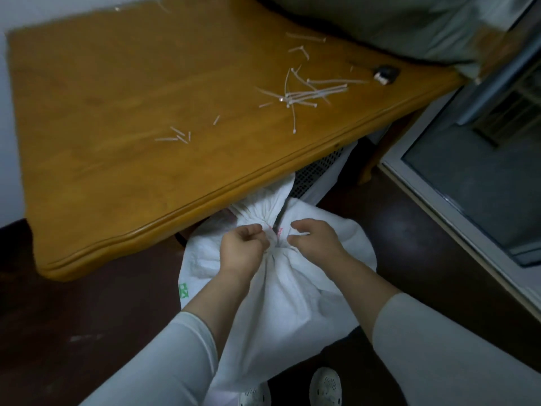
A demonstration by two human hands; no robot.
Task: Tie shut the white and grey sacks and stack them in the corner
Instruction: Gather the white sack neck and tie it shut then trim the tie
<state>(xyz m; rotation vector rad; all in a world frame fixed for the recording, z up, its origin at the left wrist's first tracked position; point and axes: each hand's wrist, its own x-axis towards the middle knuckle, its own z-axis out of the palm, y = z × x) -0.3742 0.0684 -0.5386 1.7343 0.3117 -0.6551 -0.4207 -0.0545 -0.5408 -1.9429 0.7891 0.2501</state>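
Observation:
A white woven sack (281,303) stands on the dark floor in front of me, its mouth gathered into a bunched neck (275,238) with the loose top fanning out toward the table. My left hand (243,244) grips the neck from the left with curled fingers. On the right of the neck, my right hand (313,238) pinches a thin white zip tie (298,235). A grey sack (409,22) lies at the far right end of the table.
A wooden table (146,112) fills the upper left, its front edge just above the sack. Several white zip ties (304,95) and cut-off ends lie scattered on it, beside a small black tool (385,73). A glass door frame (439,200) runs along the right.

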